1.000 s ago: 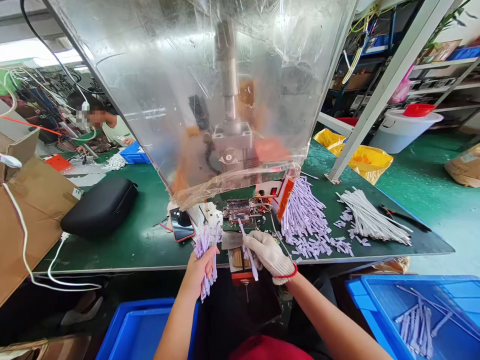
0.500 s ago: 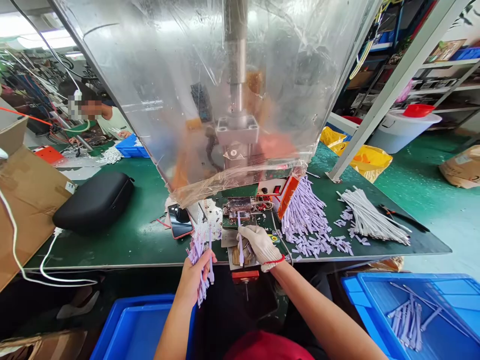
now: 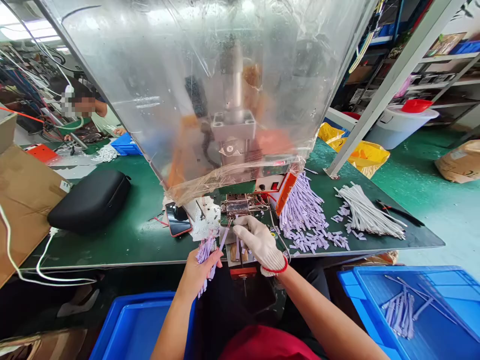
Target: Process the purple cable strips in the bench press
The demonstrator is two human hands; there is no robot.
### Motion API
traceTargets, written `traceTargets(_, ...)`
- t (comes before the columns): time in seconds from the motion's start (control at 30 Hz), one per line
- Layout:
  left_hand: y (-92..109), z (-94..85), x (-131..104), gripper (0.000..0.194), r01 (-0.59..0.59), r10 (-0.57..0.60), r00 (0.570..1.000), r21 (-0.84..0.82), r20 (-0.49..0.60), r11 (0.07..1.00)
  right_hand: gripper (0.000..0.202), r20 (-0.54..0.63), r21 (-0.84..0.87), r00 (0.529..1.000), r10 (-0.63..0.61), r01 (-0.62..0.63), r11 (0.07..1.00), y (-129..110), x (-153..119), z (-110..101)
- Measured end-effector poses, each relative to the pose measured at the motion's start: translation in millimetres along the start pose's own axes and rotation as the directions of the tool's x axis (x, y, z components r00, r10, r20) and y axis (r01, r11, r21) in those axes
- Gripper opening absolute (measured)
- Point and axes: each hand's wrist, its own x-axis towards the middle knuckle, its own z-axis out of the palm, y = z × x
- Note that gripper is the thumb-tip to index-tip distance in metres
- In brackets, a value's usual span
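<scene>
Bare and closed, my left hand (image 3: 200, 272) grips a bundle of purple strips (image 3: 206, 250) in front of the table edge. One strip (image 3: 225, 236) sticks out from it toward the press. My right hand (image 3: 260, 245), in a white glove with a red cuff, is just below the metal press fixture (image 3: 237, 206). Its fingers are pressed together by a purple strip (image 3: 237, 245); whether they hold it is hidden. The machine's cylinder (image 3: 234, 125) hangs above, behind a cloudy plastic shield (image 3: 168, 100).
Right of the press lie a heap of purple strips (image 3: 302, 205), white strips (image 3: 369, 210) and pliers (image 3: 401, 214). A phone (image 3: 178, 220) and black case (image 3: 90, 200) are at left. Blue trays (image 3: 137, 327) (image 3: 352, 290) flank my legs. A person (image 3: 103, 117) sits back left.
My left hand has shifted slightly, and one strip from its bundle now slants toward the fixture. My gloved right hand has moved a little, its fingers nearer the fixture. The view has shifted slightly.
</scene>
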Motion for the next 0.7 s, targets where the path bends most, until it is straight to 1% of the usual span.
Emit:
traceTargets(0.07,5,2.6,0,0.039,-0.033,0.027,0.996,0.064,0.086,0.997,0.033,0.051,0.013,0.999,-0.015,0.014,1.0,-7,-6,3)
traceTargets(0.13,7,4.1,0,0.044,-0.078,0.062,0.985,0.095,0.163,0.992,0.033,0.066,0.072,0.998,-0.001,-0.004,0.997,-11,-12,5)
traceTargets(0.2,5,3.8,0,0.041,-0.095,0.079,0.978,0.075,0.191,0.993,0.032,0.012,0.168,1.0,0.014,-0.016,0.986,-9,-15,-4)
traceTargets(0.27,0,2.7,3,0.04,-0.074,0.069,0.984,0.022,0.163,0.997,0.032,-0.118,0.233,0.992,0.043,-0.014,0.972,-4,-14,-26)
traceTargets(0.3,-4,2.6,6,0.041,-0.054,0.054,0.99,-0.001,0.131,0.999,0.034,-0.199,0.211,0.978,0.059,-0.016,0.977,0,-12,-43)
traceTargets(0.33,-7,3.5,9,0.042,-0.039,0.041,0.995,-0.015,0.088,0.999,0.037,-0.283,0.127,0.957,0.064,-0.028,0.992,4,-10,-63)
traceTargets(0.37,-10,5.6,12,0.043,-0.031,0.032,0.999,-0.017,0.034,0.999,0.04,-0.362,-0.016,0.931,0.051,-0.061,0.998,9,-6,-85)
traceTargets(0.4,-12,9.1,16,0.043,-0.027,0.027,0.999,-0.003,-0.024,1.0,0.042,-0.421,-0.22,0.907,0.012,-0.115,0.969,15,-1,-107)
traceTargets(0.43,-14,14.2,19,0.042,-0.028,0.029,0.997,0.024,-0.076,0.999,0.041,-0.457,-0.447,0.888,-0.045,-0.185,0.875,20,6,-127)
traceTargets(0.47,-15,20.6,23,0.041,-0.033,0.039,0.993,0.057,-0.114,0.998,0.038,-0.469,-0.622,0.879,-0.086,-0.26,0.739,25,13,-144)
traceTargets(0.5,-15,28.0,26,0.041,-0.034,0.046,0.99,0.092,-0.133,0.995,0.034,-0.466,-0.746,0.878,-0.11,-0.322,0.583,29,21,-158)
traceTargets(0.53,-14,35.7,30,0.043,-0.029,0.045,0.99,0.124,-0.13,0.992,0.031,-0.459,-0.816,0.881,-0.113,-0.367,0.448,33,29,-169)
traceTargets(0.57,-13,43.3,33,0.045,-0.018,0.035,0.993,0.146,-0.109,0.989,0.03,-0.453,-0.849,0.886,-0.1,-0.394,0.353,36,36,-176)
traceTargets(0.6,-12,50.1,36,0.046,-0.006,0.019,0.996,0.158,-0.082,0.987,0.03,-0.45,-0.862,0.89,-0.078,-0.409,0.3,37,43,-180)
traceTargets(0.63,-11,55.7,39,0.045,0.007,0.003,0.998,0.163,-0.061,0.987,0.029,-0.446,-0.865,0.893,-0.057,-0.414,0.284,37,48,-182)
traceTargets(0.67,-10,59.7,41,0.044,0.017,-0.01,0.999,0.16,-0.049,0.987,0.029,-0.442,-0.862,0.896,-0.041,-0.411,0.297,37,50,-182)
traceTargets(0.7,-9,61.9,43,0.044,0.021,-0.015,0.999,0.146,-0.046,0.989,0.03,-0.436,-0.852,0.899,-0.029,-0.403,0.334,35,51,-183)
